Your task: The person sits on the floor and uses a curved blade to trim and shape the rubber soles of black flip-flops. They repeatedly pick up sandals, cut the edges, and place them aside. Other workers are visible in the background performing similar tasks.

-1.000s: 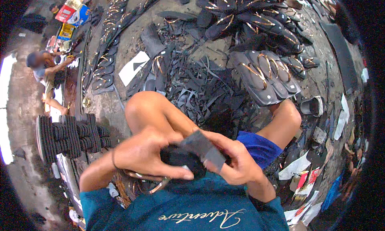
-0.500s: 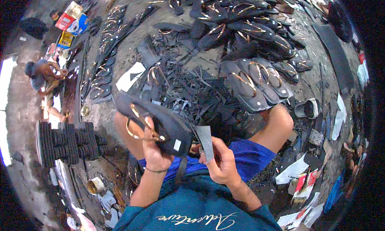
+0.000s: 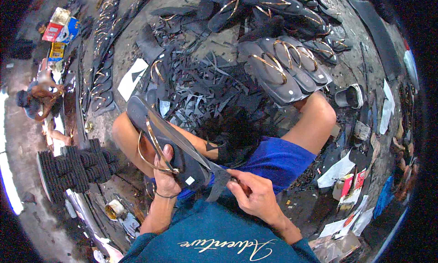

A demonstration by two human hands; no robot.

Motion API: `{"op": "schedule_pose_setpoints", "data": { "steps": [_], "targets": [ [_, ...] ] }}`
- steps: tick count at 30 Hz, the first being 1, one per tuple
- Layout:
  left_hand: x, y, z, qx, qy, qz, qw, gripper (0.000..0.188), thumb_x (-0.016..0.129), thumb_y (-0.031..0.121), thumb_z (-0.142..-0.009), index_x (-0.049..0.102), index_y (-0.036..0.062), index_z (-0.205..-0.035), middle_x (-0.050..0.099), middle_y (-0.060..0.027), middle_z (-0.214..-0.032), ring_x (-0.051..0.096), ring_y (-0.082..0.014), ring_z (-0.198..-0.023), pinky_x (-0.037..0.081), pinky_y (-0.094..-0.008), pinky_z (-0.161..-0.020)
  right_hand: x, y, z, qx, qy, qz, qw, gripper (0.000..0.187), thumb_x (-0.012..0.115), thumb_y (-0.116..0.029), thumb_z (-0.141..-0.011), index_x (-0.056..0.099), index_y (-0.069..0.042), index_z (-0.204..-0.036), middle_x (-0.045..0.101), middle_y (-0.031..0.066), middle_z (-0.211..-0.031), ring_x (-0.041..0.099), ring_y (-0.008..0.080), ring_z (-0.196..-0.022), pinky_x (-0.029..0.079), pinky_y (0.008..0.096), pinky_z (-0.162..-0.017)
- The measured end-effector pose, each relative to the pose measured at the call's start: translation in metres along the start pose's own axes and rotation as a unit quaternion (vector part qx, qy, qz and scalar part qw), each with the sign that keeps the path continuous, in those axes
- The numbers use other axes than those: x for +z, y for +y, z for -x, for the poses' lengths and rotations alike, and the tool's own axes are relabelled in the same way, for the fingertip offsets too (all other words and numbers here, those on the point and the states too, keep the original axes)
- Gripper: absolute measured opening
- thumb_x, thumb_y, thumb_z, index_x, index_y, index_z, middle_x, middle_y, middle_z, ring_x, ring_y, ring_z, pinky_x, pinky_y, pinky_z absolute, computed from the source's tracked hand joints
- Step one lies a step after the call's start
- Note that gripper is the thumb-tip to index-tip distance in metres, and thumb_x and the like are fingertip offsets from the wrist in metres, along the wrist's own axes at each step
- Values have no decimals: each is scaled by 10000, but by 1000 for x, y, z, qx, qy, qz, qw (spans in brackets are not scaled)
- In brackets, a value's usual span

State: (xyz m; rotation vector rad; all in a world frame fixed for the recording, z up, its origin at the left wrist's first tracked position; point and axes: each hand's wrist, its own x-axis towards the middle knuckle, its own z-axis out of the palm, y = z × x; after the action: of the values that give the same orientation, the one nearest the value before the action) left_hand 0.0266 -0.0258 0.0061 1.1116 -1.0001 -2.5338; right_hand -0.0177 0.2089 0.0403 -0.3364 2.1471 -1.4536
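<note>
1. Dark scraps (image 3: pixel 196 94) spread ahead; loose sandals (image 3: pixel 296 73) lie by the right knee (image 3: pixel 317 112).
2. Left hand (image 3: pixel 166 181) grips the held sandal (image 3: pixel 177 146) over the left leg (image 3: pixel 124 133), thumb on top, other fingers hidden.
3. Right hand (image 3: pixel 255 194) pinches the knife (image 3: pixel 221 179); its blade, upright before, now slants at the sandal's near end, apparently touching.
4. Sole flat, black; strap (image 3: pixel 157 142) shiny gold.

The knife's blade (image 3: pixel 221 177), earlier pointing forward, now points left against the sandal's (image 3: pixel 183 157) near end.

Offcut heap (image 3: pixel 200 89) lies before lap (image 3: pixel 283 158); sandal pile (image 3: pixel 273 5) beyond, rightward; sandal row (image 3: pixel 104 76) left of heap; sole stack (image 3: pixel 78 166) left of left knee (image 3: pixel 122 133); sandal (image 3: pixel 186 159) in left hand (image 3: pixel 166 178)
</note>
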Motion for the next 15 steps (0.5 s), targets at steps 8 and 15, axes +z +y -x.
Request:
{"op": "schedule_pose_setpoints", "data": {
  "steps": [8,15],
  "targets": [
    [-19,-10,24,-20,-42,-73,996,491,717,343,-883,577,6,-1212,660,-93,-1120,671,-217,-980,569,-371,-858,41,-5,-61,-97,35,-4,995,255,665,-183,-900,684,-76,-1131,698,167,-861,679,311,-687,563,378,-669],
    [-36,35,21,-121,-267,-390,873,716,785,198,-767,478,1,-1383,572,-127,-1315,540,-224,-1220,437,-371,-1045,28,-20,-116,-48,-64,-157,984,384,756,-292,-868,670,3,-1099,719,141,-846,680,159,-767,544,330,-702]
  ]
}}
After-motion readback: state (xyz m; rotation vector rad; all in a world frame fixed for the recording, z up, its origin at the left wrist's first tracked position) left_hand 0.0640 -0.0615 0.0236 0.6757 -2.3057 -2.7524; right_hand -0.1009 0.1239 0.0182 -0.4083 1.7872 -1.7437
